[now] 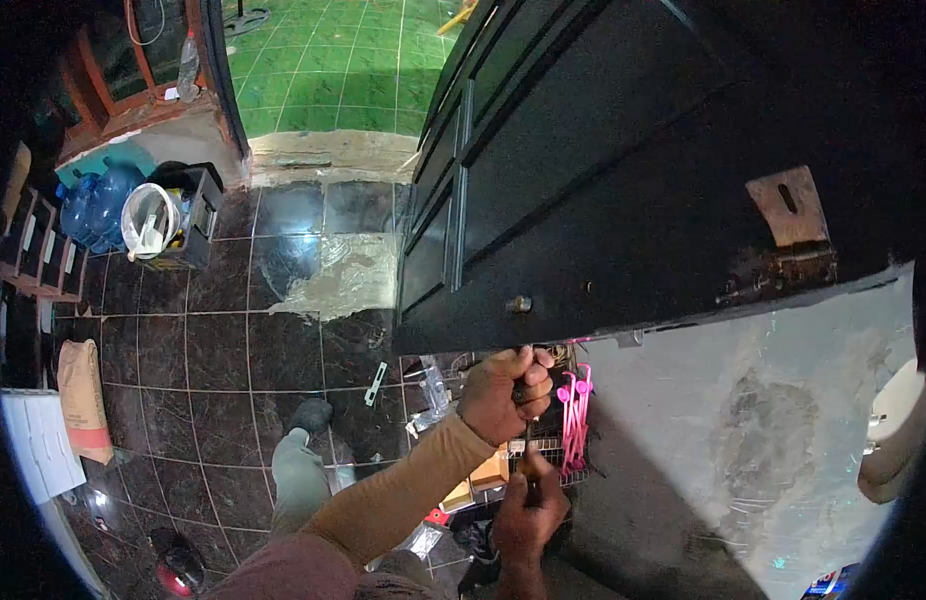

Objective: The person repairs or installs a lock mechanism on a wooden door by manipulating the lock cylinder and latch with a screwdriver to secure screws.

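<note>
My left hand (505, 393) is closed at the lower edge of a black panelled door (583, 200), just below a round metal knob (520, 304). Its fingers wrap round something at the door edge that I cannot make out. Directly below, my right hand (529, 508) pinches the lower end of a thin dark tool (529, 452), which runs up to the left hand. A rusty metal plate with a slot (789, 208) is fixed on the door at the right. Beside my hands hang pink hooked items (577, 415).
Blue water bottles (103, 205) and a white bucket (153, 222) stand at the left near a dark crate. A paper sack (84, 400) lies below them. A small metal plate (377, 384) rests on the dark tiles. A grey wall (773, 400) is at the right.
</note>
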`<state>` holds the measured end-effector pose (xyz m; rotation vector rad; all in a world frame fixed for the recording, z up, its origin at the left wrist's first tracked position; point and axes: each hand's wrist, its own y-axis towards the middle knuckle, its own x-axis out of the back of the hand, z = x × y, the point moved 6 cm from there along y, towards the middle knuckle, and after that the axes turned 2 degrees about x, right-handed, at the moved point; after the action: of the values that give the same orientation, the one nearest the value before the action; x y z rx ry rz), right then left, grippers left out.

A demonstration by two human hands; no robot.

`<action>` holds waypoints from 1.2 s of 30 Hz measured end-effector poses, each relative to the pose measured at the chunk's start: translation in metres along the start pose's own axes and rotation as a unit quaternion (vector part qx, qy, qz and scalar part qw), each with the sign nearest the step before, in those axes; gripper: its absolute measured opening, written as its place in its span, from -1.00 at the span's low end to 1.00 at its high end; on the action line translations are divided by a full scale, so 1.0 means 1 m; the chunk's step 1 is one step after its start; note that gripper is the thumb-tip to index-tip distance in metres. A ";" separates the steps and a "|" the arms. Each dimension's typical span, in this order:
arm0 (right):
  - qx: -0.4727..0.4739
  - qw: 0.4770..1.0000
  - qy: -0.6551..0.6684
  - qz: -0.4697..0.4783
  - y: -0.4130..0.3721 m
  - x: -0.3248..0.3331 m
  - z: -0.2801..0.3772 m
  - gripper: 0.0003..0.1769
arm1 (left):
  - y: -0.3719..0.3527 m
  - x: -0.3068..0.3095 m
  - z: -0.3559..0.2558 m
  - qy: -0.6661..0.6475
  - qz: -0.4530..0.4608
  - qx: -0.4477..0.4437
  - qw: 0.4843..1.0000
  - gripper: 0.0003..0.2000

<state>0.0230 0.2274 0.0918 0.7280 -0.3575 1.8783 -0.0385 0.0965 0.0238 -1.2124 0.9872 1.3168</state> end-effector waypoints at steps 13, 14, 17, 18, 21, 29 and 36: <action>-0.096 0.959 0.262 0.038 0.007 0.007 -0.036 -0.61 | 0.005 -0.001 0.003 0.093 -0.044 -0.046 0.994 -0.70; -0.160 0.921 0.349 0.064 0.003 0.002 -0.037 -0.62 | 0.006 0.000 0.003 0.092 -0.045 -0.036 0.994 -0.71; -0.246 0.771 0.581 0.085 -0.002 -0.006 -0.036 -0.62 | 0.014 0.006 0.004 0.109 -0.040 -0.023 0.993 -0.72; -0.263 0.735 0.620 0.080 -0.002 -0.011 -0.040 -0.60 | 0.018 0.007 0.004 0.123 -0.044 -0.028 0.991 -0.71; -0.253 0.726 0.636 0.068 0.001 -0.010 -0.055 -0.58 | 0.027 0.006 0.009 0.146 -0.048 -0.031 0.988 -0.71; -0.217 0.788 0.564 0.122 0.010 0.042 -0.056 -0.58 | 0.007 -0.006 0.005 0.312 -0.059 -0.105 0.943 -0.65; -0.236 0.743 0.624 0.048 -0.037 0.032 -0.116 -0.60 | 0.006 -0.040 -0.059 0.715 -0.103 -0.369 0.585 -0.68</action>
<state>0.0106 0.3297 0.0192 -0.9468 0.0345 1.8315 -0.0392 0.0315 0.0544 -3.1452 1.2246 0.1988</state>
